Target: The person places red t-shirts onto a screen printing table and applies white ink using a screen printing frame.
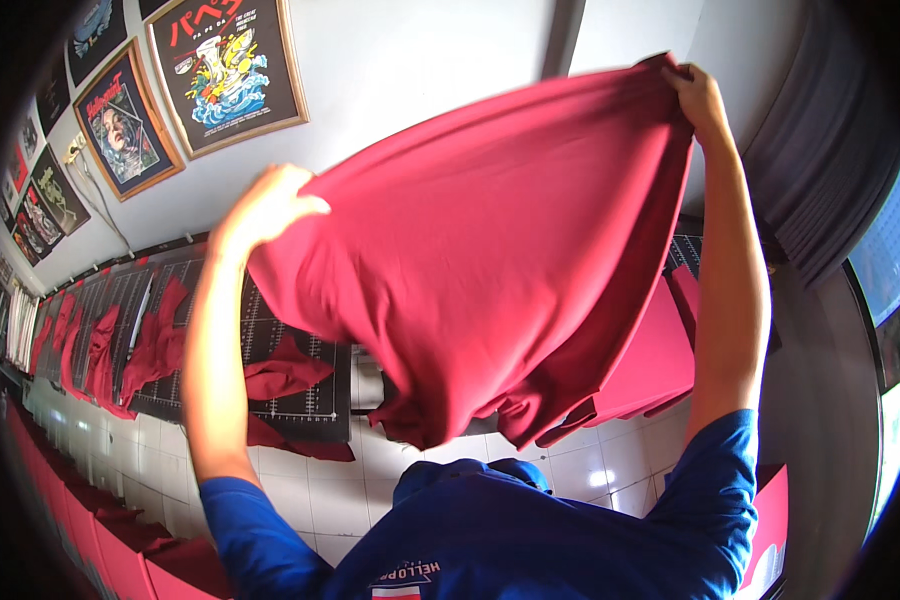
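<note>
Both hands are raised and each is clenched on the same red garment [490, 260], which hangs spread between them like a sheet. The left hand [265, 210] bunches one upper edge of the cloth in its grip; the fingers are buried in the fabric. The right hand [698, 95] pinches the opposite upper edge higher up, arm stretched nearly straight. Below both grips the garment sags in loose folds, its lower edge dangling above the person's blue shirt [490, 530].

Beneath and beyond the left grip lies a row of dark gridded mats [290, 350] on a white tiled tabletop [350, 490], with more red cloth pieces [155, 345] draped over them, stretching away to the left. Under the right grip, partly hidden by the held garment, a stack of red fabric [650, 375] rests flat. Above the left grip, framed posters [230, 65] hang on the pale wall. To the right of the right grip, dark grey curtain folds [830, 170] hang beside a window.
</note>
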Available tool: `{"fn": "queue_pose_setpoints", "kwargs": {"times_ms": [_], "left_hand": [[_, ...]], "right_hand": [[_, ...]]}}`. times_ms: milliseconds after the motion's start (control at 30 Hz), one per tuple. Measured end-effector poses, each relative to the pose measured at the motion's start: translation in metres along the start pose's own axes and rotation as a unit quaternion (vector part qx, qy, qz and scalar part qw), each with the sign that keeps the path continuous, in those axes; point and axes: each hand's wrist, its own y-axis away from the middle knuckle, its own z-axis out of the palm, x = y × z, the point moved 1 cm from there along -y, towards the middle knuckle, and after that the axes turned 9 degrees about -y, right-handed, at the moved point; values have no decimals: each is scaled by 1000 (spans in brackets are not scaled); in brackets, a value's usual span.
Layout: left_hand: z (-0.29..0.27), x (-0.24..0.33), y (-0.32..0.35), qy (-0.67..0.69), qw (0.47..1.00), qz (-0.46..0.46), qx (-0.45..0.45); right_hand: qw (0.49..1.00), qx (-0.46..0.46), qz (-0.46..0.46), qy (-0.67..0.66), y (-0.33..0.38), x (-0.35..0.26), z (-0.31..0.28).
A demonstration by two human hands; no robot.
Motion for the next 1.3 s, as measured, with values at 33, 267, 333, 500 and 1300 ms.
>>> {"fn": "queue_pose_setpoints", "kwargs": {"times_ms": [33,267,333,500,1300], "left_hand": [[-8,-29,-6,-40,998,-5,57],[-122,-22,32,140,904,-65,400],[-116,0,69,294,856,-97,413],[-53,0,200,328,824,-221,406],[321,92,302,350,895,-268,-66]], "right_hand": [[999,-24,30,-5,-2,14,12],[975,152,-119,-114,8,-19,-80],[936,181,-295,61,47,-30,-124],[909,78,-14,-409,168,-15,-153],[828,-401,341,-190,530,173,1]]}}
